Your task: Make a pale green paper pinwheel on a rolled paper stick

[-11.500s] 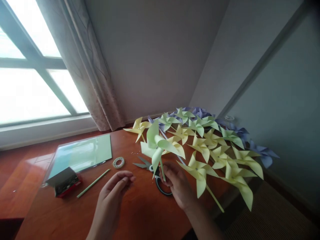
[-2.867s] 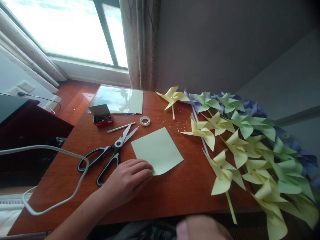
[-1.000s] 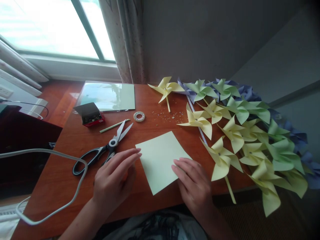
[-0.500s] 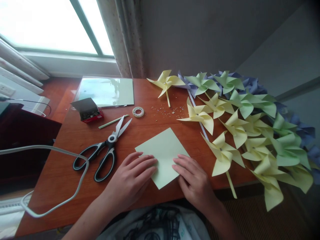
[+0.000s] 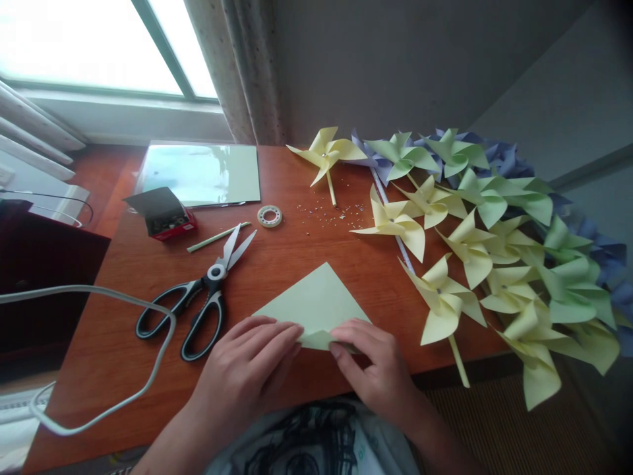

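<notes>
A pale green square paper sheet point(image 5: 316, 293) lies on the table in front of me, with its near corner turned up and inward. My left hand point(image 5: 252, 359) is closed on the folded edge at the left, its fingertips near the turned-up corner. On the other side, my right hand point(image 5: 376, 359) pinches that edge between thumb and fingers. Left of the paper lie scissors point(image 5: 213, 280) with parted blades and black-and-grey handles. A thin green paper tube point(image 5: 217, 237) and a tape roll point(image 5: 270, 216) lie beyond them.
Yellow, green and purple paper pinwheels point(image 5: 440, 290) are heaped along the right side. An open red box point(image 5: 171, 223) stands near a glossy packet point(image 5: 198, 173) of paper. Small crumbs point(image 5: 341, 214) are scattered at the middle back. A white cable point(image 5: 163, 356) crosses the left side.
The paper's near corner has been lifted and folded inward. Both my hands have moved from resting flat on the sheet to gripping its near folded edge. The view has shifted slightly.
</notes>
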`<action>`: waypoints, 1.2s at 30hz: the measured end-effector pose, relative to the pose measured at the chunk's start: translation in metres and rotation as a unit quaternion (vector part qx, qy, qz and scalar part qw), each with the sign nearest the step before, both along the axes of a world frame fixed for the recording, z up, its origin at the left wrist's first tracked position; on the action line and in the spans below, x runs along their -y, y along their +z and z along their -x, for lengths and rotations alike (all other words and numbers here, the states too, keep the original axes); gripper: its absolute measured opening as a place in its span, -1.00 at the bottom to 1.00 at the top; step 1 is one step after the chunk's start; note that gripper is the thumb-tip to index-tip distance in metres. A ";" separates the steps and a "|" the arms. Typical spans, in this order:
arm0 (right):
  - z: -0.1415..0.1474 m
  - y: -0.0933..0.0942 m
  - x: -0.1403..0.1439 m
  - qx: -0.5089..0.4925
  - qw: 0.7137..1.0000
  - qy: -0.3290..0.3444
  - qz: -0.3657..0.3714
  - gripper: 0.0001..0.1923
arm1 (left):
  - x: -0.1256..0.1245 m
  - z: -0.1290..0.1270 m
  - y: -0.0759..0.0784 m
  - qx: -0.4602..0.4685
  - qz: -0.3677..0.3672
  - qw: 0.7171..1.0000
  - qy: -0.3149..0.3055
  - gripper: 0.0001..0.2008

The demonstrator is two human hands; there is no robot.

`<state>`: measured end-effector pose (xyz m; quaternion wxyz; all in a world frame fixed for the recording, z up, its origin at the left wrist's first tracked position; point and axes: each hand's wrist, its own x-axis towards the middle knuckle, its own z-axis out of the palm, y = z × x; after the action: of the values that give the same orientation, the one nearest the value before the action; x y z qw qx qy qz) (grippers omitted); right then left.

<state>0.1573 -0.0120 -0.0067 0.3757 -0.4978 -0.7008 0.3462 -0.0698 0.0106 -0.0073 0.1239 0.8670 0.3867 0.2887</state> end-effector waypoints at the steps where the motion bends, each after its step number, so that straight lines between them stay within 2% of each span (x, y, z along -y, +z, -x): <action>1: 0.002 0.000 -0.001 0.001 1.000 -0.021 0.013 -0.88 | 0.001 -0.001 -0.001 0.008 0.003 1.000 0.014 -0.74; 6: 0.006 0.000 -0.010 0.028 0.994 -0.104 0.033 -0.85 | 0.005 -0.011 -0.003 0.026 0.013 0.998 0.060 -0.59; 14: 0.005 -0.005 -0.026 0.046 0.986 -0.149 0.052 -0.86 | 0.022 -0.034 0.004 -0.044 -0.034 0.998 0.029 -0.57; 19: 0.005 -0.008 -0.030 0.088 0.985 -0.147 0.019 -0.87 | 0.031 -0.042 -0.002 -0.063 -0.042 0.997 0.010 -0.53; 26: 0.007 -0.012 -0.032 0.122 0.983 -0.138 -0.021 -0.88 | 0.035 -0.050 -0.010 -0.110 -0.036 0.993 0.032 -0.54; 32: 0.002 -0.010 -0.035 0.134 0.984 -0.116 -0.017 -0.86 | 0.035 -0.054 -0.011 -0.136 -0.007 0.990 0.045 -0.46; 36: -0.003 -0.009 -0.048 0.178 0.978 -0.105 -0.040 -0.81 | 0.032 -0.054 -0.009 -0.142 -0.001 0.989 0.036 -0.45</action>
<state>0.1603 0.0359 -0.0161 0.2985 -0.6071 -0.7134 0.1825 -0.0153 -0.0219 -0.0165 0.0566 0.8849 0.4312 0.1669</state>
